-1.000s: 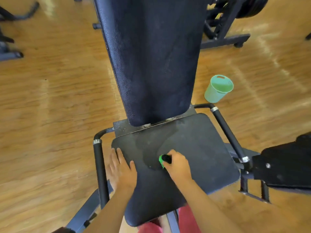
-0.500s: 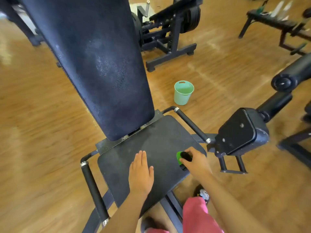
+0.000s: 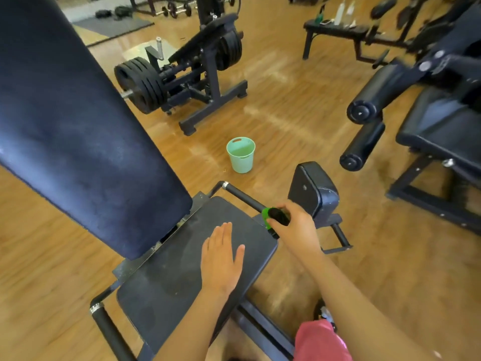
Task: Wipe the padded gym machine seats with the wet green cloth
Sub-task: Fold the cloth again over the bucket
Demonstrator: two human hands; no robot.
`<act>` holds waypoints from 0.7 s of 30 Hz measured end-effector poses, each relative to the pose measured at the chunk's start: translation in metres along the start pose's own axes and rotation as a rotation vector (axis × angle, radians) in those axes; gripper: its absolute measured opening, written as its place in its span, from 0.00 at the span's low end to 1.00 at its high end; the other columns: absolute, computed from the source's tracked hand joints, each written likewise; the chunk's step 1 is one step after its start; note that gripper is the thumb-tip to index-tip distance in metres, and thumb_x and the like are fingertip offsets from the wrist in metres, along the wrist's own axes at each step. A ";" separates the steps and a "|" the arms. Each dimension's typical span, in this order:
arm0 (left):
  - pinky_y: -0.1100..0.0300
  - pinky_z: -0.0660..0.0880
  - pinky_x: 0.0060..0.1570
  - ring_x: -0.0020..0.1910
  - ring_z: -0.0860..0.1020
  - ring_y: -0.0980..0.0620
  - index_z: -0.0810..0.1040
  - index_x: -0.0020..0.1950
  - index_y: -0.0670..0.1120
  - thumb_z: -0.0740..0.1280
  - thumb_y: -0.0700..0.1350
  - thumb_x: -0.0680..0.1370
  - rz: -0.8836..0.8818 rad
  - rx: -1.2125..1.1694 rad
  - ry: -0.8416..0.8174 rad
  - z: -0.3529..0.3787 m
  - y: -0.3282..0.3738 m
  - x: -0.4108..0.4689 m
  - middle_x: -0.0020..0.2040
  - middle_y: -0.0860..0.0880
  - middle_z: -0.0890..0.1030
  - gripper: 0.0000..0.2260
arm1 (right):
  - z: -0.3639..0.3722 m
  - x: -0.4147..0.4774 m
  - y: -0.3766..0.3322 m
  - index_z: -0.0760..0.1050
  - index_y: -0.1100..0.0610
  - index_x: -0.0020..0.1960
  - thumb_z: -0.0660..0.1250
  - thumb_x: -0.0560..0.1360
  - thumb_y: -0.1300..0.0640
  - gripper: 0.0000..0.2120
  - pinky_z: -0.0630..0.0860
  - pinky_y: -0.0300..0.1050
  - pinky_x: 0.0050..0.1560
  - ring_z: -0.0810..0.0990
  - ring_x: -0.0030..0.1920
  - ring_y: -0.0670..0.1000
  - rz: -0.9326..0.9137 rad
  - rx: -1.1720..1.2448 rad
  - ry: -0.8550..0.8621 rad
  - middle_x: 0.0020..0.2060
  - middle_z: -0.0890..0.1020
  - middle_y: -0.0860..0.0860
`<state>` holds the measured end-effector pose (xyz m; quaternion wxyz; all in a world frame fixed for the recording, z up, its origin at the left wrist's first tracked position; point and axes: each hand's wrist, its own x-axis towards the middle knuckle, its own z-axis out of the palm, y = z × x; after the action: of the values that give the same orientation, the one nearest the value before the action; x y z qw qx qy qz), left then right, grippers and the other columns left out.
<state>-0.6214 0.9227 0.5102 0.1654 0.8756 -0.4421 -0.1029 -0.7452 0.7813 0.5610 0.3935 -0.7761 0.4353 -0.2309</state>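
Note:
A dark padded seat lies below a tall dark blue backrest pad. My left hand rests flat on the seat with straight fingers. My right hand grips the green cloth, bunched and dark, at the seat's right edge beside the right handle bar. Only a green strip and a dark lump of the cloth show past my fingers. A smaller black pad stands just right of my right hand.
A pale green bucket stands on the wooden floor beyond the seat. A plate-loaded machine is behind it. Another machine with black roller pads and a seat is at the right. A bench with bottles is at the back.
My right hand has carried the cloth from the middle of the seat to its right edge. My left hand moved from the seat's left side onto its middle. My view swung to the right.

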 end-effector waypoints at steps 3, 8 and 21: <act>0.53 0.56 0.74 0.76 0.58 0.50 0.57 0.78 0.46 0.56 0.54 0.82 0.073 -0.005 0.043 -0.007 0.035 0.022 0.76 0.49 0.63 0.26 | -0.030 0.014 0.008 0.76 0.53 0.53 0.73 0.73 0.55 0.11 0.76 0.39 0.46 0.78 0.48 0.45 -0.017 0.038 0.041 0.47 0.79 0.46; 0.53 0.55 0.74 0.76 0.58 0.51 0.59 0.78 0.46 0.57 0.54 0.82 0.215 0.006 0.122 -0.019 0.109 0.067 0.77 0.49 0.61 0.25 | -0.087 0.047 0.031 0.77 0.52 0.55 0.73 0.72 0.55 0.12 0.69 0.28 0.46 0.76 0.50 0.43 -0.067 0.060 0.112 0.49 0.80 0.45; 0.49 0.70 0.64 0.67 0.73 0.45 0.71 0.70 0.42 0.54 0.54 0.80 0.223 0.087 0.214 0.028 0.306 0.157 0.69 0.44 0.74 0.24 | -0.265 0.138 0.125 0.75 0.46 0.50 0.74 0.72 0.56 0.11 0.69 0.24 0.41 0.77 0.44 0.38 -0.057 0.090 0.154 0.42 0.77 0.36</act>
<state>-0.7649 0.6209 0.5959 0.1836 0.8334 -0.5204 0.0292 -0.9219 0.5150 0.6160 0.3864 -0.7497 0.4313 -0.3203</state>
